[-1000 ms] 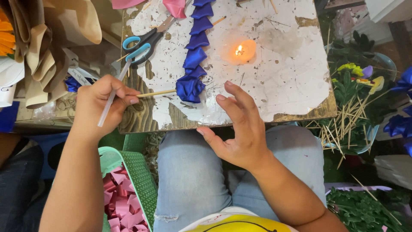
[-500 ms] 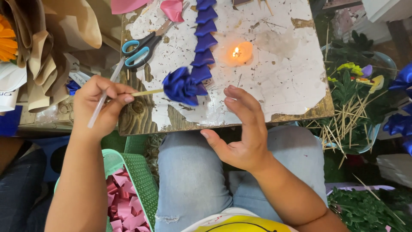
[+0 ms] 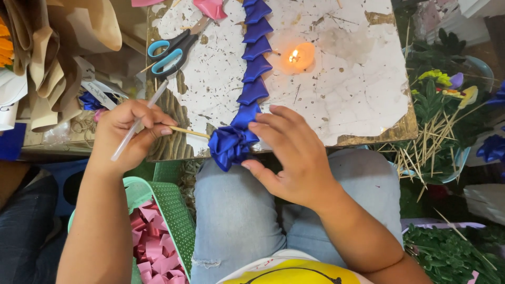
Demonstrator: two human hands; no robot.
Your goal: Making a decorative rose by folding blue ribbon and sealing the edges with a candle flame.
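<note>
My left hand grips a thin wooden stick together with a clear plastic rod. The stick's far end carries a blue ribbon flower at the near edge of the white, paint-chipped board. A chain of folded blue ribbon petals runs from the flower up the board. My right hand cups the flower from the right, fingers and thumb touching its petals.
A lit candle burns on the board right of the ribbon chain. Blue-handled scissors lie at the board's upper left. A green basket of pink ribbon pieces sits below left. Loose wooden sticks and green foliage lie on the right.
My right hand moved left and up from open air onto the blue flower. The flower and stick came down toward the board's near edge, with my left hand shifting slightly.
</note>
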